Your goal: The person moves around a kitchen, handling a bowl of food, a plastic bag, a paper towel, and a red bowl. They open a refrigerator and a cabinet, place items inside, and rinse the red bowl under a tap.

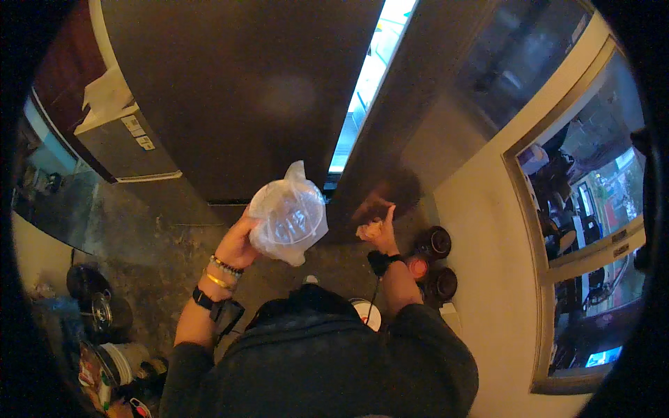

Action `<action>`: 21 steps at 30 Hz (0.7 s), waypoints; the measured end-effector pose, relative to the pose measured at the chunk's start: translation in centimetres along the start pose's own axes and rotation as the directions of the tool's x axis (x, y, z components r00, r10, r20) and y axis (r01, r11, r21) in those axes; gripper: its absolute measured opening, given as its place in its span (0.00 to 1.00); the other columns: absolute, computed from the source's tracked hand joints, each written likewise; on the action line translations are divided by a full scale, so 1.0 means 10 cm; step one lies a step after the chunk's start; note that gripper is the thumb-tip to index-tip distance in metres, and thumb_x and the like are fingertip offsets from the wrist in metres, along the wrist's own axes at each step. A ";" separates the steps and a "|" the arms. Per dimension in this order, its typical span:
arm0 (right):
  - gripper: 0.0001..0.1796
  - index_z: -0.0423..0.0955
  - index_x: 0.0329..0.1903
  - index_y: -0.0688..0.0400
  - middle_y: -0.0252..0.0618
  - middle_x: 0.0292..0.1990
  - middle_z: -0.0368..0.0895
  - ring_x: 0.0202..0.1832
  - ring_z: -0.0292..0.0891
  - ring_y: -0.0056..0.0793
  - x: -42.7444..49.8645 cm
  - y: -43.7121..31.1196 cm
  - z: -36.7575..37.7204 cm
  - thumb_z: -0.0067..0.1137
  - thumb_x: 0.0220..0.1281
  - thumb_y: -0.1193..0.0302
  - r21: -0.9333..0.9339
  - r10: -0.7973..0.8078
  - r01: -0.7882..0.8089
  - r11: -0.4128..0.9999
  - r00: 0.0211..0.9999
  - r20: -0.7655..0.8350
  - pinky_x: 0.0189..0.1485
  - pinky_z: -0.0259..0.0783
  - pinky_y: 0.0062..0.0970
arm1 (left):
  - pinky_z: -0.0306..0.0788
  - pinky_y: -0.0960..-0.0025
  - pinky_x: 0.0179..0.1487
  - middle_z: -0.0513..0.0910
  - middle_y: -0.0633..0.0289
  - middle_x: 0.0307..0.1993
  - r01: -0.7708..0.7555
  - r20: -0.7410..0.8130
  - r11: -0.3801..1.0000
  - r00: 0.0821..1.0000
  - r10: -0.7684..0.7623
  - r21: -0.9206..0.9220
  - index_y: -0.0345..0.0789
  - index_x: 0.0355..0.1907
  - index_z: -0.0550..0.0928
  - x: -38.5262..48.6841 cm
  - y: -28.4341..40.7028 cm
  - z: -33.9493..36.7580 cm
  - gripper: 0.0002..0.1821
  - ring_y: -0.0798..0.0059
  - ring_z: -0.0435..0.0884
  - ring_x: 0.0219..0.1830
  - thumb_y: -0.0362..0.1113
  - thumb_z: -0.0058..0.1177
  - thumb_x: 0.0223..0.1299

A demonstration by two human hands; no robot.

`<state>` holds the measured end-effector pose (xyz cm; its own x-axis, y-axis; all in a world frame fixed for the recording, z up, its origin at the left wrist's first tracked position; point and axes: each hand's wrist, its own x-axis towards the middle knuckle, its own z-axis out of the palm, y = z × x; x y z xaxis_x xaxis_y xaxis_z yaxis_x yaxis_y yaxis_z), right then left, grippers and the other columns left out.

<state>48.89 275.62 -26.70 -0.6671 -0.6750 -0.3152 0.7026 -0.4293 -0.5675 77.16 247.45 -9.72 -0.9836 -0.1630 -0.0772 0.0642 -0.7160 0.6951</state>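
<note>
My left hand [240, 237] grips the side of a round container wrapped in clear plastic [290, 217]; its contents are hard to tell. Before me stands a large dark appliance, likely a refrigerator, whose door [235, 94] is slightly ajar, with a bright lit gap [360, 104] beside its edge. My right hand [379, 232] is raised near the dark panel to the right of the gap. Its index finger points out and the other fingers are curled; whether something small lies in them cannot be told. The panel shows a blurred reflection of the hand.
Several dark lidded jars [441, 241] stand on the floor at the right, by a wall with a framed window [538, 271]. A white round lid or bucket [367, 313] is beside my body. A grey cabinet [128, 143] stands at the left, with pots [99, 311] and a filled bin below.
</note>
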 end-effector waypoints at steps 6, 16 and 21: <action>0.27 0.71 0.52 0.57 0.41 0.40 0.75 0.40 0.75 0.36 -1.41 -0.44 0.01 0.51 0.65 0.47 -0.319 -0.285 0.199 0.927 0.926 -0.249 0.35 0.74 0.35 | 0.68 0.50 0.62 0.67 0.60 0.63 0.097 0.094 0.995 0.991 -0.099 0.025 0.45 0.69 0.59 0.18 0.12 0.28 0.32 0.62 0.68 0.64 0.42 0.48 0.61; 0.28 0.59 0.67 0.57 0.39 0.64 0.64 0.54 0.67 0.28 -3.13 -1.12 0.99 0.38 0.73 0.53 -0.723 -0.939 0.622 0.302 0.325 -0.112 0.51 0.69 0.25 | 0.70 0.40 0.57 0.67 0.55 0.60 0.192 0.194 0.980 0.960 -0.200 0.057 0.45 0.65 0.55 0.79 0.10 1.12 0.24 0.56 0.71 0.61 0.39 0.41 0.69; 0.23 0.63 0.62 0.54 0.36 0.54 0.69 0.53 0.68 0.30 -3.20 -1.38 0.85 0.38 0.73 0.55 -0.503 -0.920 0.780 0.373 0.240 -0.310 0.53 0.70 0.32 | 0.71 0.39 0.56 0.67 0.55 0.59 0.145 0.215 0.988 0.965 -0.153 0.050 0.44 0.62 0.57 1.12 0.12 1.58 0.23 0.55 0.71 0.60 0.40 0.44 0.68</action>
<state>62.64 298.01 -2.27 -0.8833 0.4189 0.2105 -0.3826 -0.3848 -0.8400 63.59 255.46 1.54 -0.9948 0.0981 -0.0268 -0.0879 -0.6976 0.7111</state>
